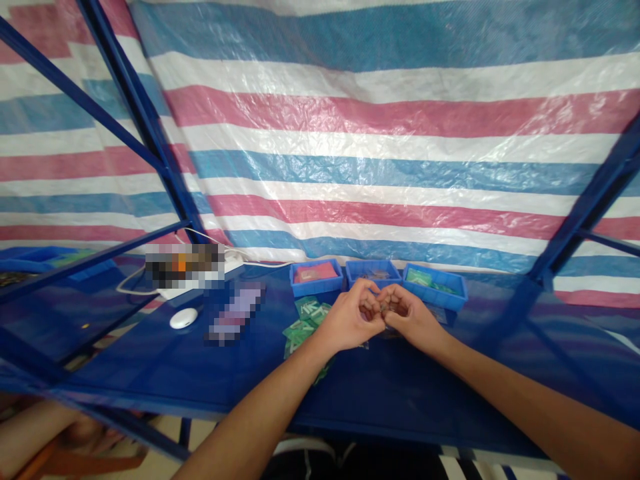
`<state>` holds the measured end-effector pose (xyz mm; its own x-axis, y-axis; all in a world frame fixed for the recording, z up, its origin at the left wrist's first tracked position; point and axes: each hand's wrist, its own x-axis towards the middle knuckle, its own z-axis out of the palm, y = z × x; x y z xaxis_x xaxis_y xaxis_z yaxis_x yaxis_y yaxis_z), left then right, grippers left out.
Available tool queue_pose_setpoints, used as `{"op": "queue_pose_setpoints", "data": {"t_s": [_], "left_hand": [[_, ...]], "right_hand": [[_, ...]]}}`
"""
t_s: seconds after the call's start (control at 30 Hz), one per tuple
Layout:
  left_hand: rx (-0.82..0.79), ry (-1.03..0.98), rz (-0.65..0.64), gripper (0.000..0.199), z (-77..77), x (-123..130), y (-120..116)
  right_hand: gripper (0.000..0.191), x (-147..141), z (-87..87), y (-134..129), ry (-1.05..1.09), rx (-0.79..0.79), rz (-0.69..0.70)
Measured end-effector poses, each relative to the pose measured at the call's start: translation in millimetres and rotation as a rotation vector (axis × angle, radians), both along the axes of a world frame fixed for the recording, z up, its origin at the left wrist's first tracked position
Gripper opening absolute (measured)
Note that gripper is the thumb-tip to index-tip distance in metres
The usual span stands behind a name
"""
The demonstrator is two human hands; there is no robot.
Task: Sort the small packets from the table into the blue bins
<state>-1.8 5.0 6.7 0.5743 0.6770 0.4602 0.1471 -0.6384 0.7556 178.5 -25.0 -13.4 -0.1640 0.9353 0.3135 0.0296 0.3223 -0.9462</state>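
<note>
Both hands meet above the blue table, just in front of the middle blue bin (374, 266). My left hand (354, 316) has its fingers curled and pinched around something too small to make out. Touching it at the fingertips, my right hand (411, 317) is closed in the same way, and whatever it grips is hidden. Green packets (301, 328) lie in a loose pile left of my left hand. Some clear packets show partly beneath and beside the hands. The left bin (316, 287) holds pink and tan pieces, and the right bin (435, 297) holds green packets.
A white oval case (183, 319) and a blurred purple item (237, 312) lie on the table (165, 363) at left. Behind them are a white power strip and cables. Blue metal posts (165, 167) frame a striped sheet. Another person's arm (37, 433) shows at lower left.
</note>
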Motion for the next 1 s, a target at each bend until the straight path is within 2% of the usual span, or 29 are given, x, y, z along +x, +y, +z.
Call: {"op": "queue_pose_setpoints", "data": {"t_s": [0.2,0.47,0.7,1.0], "left_hand": [[-0.017,-0.03,-0.027,0.045,1.3,-1.2,0.4],[-0.035,-0.042,-0.066,0.045,2.0,-2.4,-0.1],[-0.057,-0.055,-0.045,0.049,0.3,-3.2,1.6],[-0.047,-0.049,-0.056,0.045,2.7,-1.7,-0.8]], "right_hand": [[0.013,3.4,-1.1,0.3,-0.015,-0.014,0.022],[0.014,4.8,-3.3,-0.1,0.064,-0.054,0.061],[0.021,2.2,-0.7,-0.8,0.116,-0.05,0.074],[0.015,6.2,-5.9,0.7,0.165,-0.086,0.112]]}}
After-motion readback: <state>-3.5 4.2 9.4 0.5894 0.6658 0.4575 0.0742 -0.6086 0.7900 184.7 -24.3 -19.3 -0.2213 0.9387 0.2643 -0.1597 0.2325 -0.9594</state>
